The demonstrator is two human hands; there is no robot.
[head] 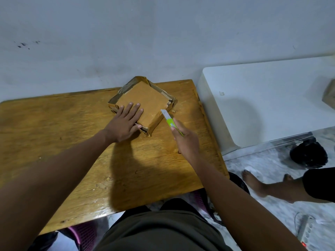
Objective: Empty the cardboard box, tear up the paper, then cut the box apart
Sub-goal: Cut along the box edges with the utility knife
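Centrally, toward the far edge of the wooden table (54, 134), the cardboard box (145, 104) is pressed flat by the left hand (125, 124) — fingers straight and spread on its top, thumb against its near side. Just right of the box, a green utility knife (169, 120) is gripped in the right hand (186, 140) — blade extended, its tip beside the box's right edge.

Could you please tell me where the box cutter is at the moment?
In the head view, the box cutter is gripped in the right hand, its blade beside the right edge of the cardboard box on the wooden table.
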